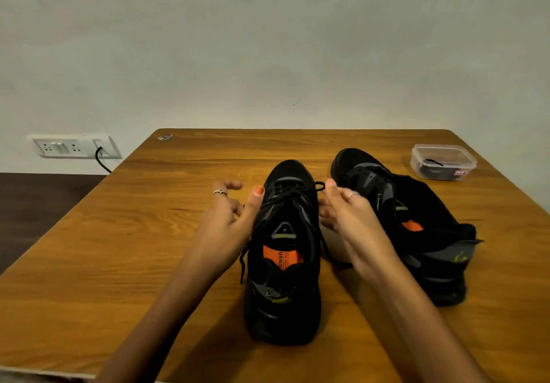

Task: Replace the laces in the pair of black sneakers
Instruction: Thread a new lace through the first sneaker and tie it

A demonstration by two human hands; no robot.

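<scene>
Sneakers: two black ones on the wooden table (pixel 148 263), near sneaker (pixel 284 263) upright with black lace (pixel 293 193) threaded, far sneaker (pixel 410 222) tipped sideways, eyelets bare. One clear plastic box (pixel 443 162), dark contents unclear. My left hand (pixel 230 219) fingers spread, thumb against the near sneaker; my right hand (pixel 348 213) pinches a lace loop, lower fingers blurred.
</scene>
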